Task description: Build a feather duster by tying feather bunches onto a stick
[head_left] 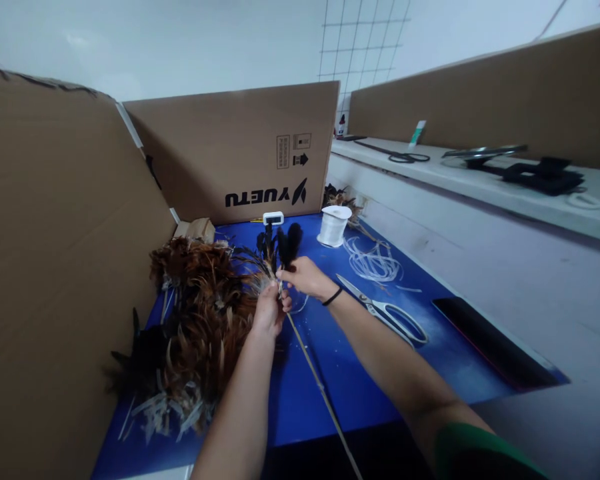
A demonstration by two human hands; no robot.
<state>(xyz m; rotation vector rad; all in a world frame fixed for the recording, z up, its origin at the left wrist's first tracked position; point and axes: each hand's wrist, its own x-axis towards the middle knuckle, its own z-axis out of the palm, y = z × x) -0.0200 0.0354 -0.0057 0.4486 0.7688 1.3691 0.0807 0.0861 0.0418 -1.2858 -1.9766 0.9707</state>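
Green sleeve (pixel 485 453) and right forearm (pixel 395 367) fill the lower right of the frame in the head view, stretching to the centre, where all the action is! Left hand (pixel 270 309): fingers wrapped round the thin stick (pixel 321 387), just under its feathered top. Right hand (pixel 305 275): fingers in close at the base of the dark feathers (pixel 289 244), but whether they pinch quill or strand, I can't tell. Stick runs from centre down to the bottom edge.

So what's done? Feathers stand bunched at its upper end, a promising start, I'd say. What's left? Plenty, it seems: the fingers cover the join, so no telling whether anything is fastened; a thin strand (pixel 304 307) loops loose beside the left hand, and a big heap of brown feathers (pixel 210 333) lies at left. Spool (pixel 333 228) at upper centre, white coils (pixel 375 267) to its right, scissors (pixel 386 313) idle below, all on the blue table (pixel 330 347).
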